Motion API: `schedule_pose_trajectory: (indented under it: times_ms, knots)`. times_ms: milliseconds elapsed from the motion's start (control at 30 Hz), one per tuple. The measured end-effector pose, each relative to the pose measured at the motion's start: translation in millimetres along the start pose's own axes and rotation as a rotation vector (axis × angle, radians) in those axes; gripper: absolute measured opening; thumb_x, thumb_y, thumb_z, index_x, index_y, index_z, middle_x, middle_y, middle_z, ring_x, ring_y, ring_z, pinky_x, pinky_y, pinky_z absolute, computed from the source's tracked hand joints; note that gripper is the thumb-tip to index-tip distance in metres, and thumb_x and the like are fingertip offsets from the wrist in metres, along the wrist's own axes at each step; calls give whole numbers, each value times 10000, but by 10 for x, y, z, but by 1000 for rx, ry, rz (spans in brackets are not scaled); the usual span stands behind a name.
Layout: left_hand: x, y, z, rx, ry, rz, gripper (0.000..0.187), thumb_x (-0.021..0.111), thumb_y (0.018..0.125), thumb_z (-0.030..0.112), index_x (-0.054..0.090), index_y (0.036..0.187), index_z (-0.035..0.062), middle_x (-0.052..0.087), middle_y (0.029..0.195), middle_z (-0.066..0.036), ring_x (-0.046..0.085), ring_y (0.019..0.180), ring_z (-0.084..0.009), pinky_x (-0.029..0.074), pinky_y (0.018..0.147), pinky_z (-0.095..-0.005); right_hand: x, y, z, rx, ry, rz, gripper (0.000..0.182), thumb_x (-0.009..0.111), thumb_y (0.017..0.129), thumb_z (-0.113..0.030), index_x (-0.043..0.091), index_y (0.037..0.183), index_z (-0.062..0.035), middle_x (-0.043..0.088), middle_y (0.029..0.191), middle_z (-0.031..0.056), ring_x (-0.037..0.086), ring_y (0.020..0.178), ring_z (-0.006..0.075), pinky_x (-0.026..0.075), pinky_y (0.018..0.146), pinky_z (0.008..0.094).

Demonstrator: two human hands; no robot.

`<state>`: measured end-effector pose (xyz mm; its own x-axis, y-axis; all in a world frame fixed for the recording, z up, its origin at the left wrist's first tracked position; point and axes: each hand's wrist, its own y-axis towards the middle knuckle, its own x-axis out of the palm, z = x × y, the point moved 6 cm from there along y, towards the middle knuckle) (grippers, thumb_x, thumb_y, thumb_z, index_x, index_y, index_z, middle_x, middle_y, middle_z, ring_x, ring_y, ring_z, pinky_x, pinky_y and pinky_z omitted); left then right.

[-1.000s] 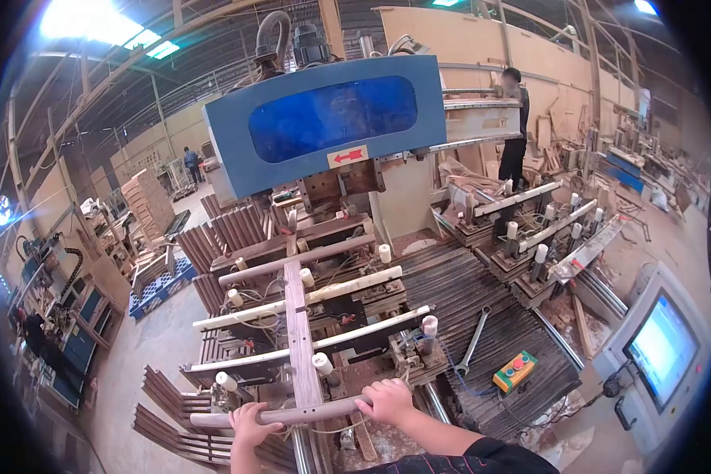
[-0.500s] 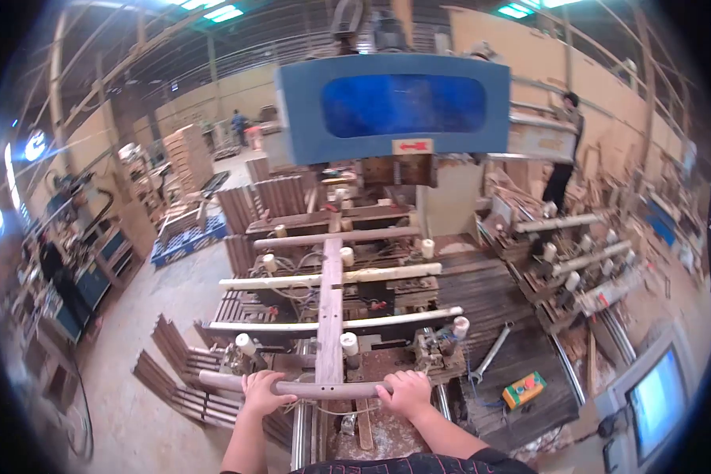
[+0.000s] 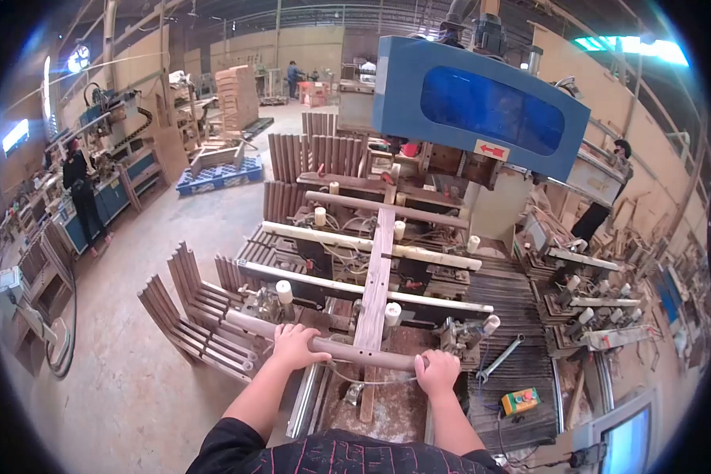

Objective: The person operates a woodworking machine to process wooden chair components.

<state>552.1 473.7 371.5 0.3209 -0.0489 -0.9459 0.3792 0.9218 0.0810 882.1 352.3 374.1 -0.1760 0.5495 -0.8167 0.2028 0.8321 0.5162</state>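
Observation:
A brown wooden frame lies across the machine bed: a flat center board (image 3: 376, 284) joins a far rail (image 3: 426, 213) to a curved near rail (image 3: 363, 353). My left hand (image 3: 294, 346) wraps the near rail left of the joint, thumb along the wood. At that rail's right end, my right hand (image 3: 438, 371) is closed around the tip. Under the board run two pale strips, one farther (image 3: 308, 234) and one nearer (image 3: 442, 299). A white-capped clamp (image 3: 393, 314) stands just right of the board, and another (image 3: 284, 292) rises beyond my left hand.
A blue machine hood (image 3: 482, 103) overhangs the far end. To the right are a wrench (image 3: 501, 357), a yellow button box (image 3: 521, 401) and a monitor (image 3: 628, 442). Stacked slatted wooden parts (image 3: 201, 316) stand left. People stand at left (image 3: 79, 186) and right (image 3: 604, 193).
The view has swung left, so the machine and frame appear farther right and tilted. Both hands keep their hold on the near rail.

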Motion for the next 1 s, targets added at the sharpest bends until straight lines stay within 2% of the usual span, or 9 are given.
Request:
schedule_pose_trajectory:
  times_ms: [100, 167, 300, 367, 467, 567, 700, 867, 1000]
  knots:
    - [-49, 67, -30, 46, 71, -25, 697, 786, 630, 653, 701, 1170, 221, 673, 1144, -59, 545, 1204, -269, 316, 1076, -437, 48, -29, 20, -16, -8, 31, 247, 648, 828, -370, 659, 730, -143, 627, 746, 58, 592, 772, 288, 416, 778, 443]
    - [35, 141, -84, 89, 107, -158, 664, 788, 638, 635, 707, 1148, 218, 686, 1150, -57, 579, 1177, -249, 360, 1052, -422, -44, -15, -64, -21, -31, 52, 231, 642, 820, -341, 688, 740, -129, 645, 727, 75, 608, 745, 309, 436, 739, 459]
    - [27, 248, -81, 138, 178, -249, 638, 789, 653, 618, 706, 1132, 205, 708, 1115, -59, 632, 1114, -239, 444, 981, -399, -44, -44, -76, 51, -50, 61, 233, 641, 816, -326, 690, 725, -117, 656, 741, 92, 606, 748, 323, 435, 743, 470]
    - [-21, 277, -36, 146, 222, -430, 628, 791, 666, 602, 704, 1133, 192, 720, 1092, -65, 664, 1067, -244, 505, 910, -391, 12, -18, -50, 71, -88, 79, 238, 635, 816, -318, 685, 711, -110, 648, 732, 102, 600, 753, 340, 431, 745, 485]
    - [-12, 324, -54, 184, 195, -428, 636, 782, 677, 604, 698, 1154, 192, 729, 1070, -74, 682, 1041, -261, 530, 885, -393, 64, -32, -19, 96, -91, 117, 235, 628, 821, -311, 684, 713, -110, 644, 735, 100, 597, 772, 339, 428, 757, 484]
    - [-39, 291, -42, 194, 155, -385, 651, 781, 670, 610, 695, 1176, 210, 733, 1058, -79, 686, 1034, -269, 534, 880, -399, 63, -79, -40, 157, -118, 156, 216, 630, 817, -289, 665, 700, -111, 647, 752, 81, 597, 806, 313, 415, 827, 466]
    - [13, 321, -84, 215, 141, -368, 610, 775, 679, 591, 703, 1155, 216, 737, 1024, -87, 698, 992, -266, 539, 863, -393, 51, -40, -48, 147, -113, 147, 206, 631, 818, -275, 653, 701, -107, 637, 740, 79, 592, 807, 312, 413, 825, 466]
    - [5, 265, -94, 230, 107, -231, 589, 789, 667, 550, 708, 1145, 217, 742, 955, -71, 707, 928, -259, 541, 838, -390, 50, -57, -82, 130, -146, 206, 187, 630, 807, -254, 641, 694, -106, 627, 739, 76, 585, 809, 310, 415, 809, 464]
    - [-20, 261, -87, 217, 99, -264, 532, 774, 689, 459, 700, 1158, 220, 738, 1008, -72, 703, 977, -244, 538, 874, -389, 92, -68, -44, 110, -167, 204, 189, 624, 802, -245, 620, 682, -99, 605, 729, 76, 572, 790, 316, 416, 800, 466]
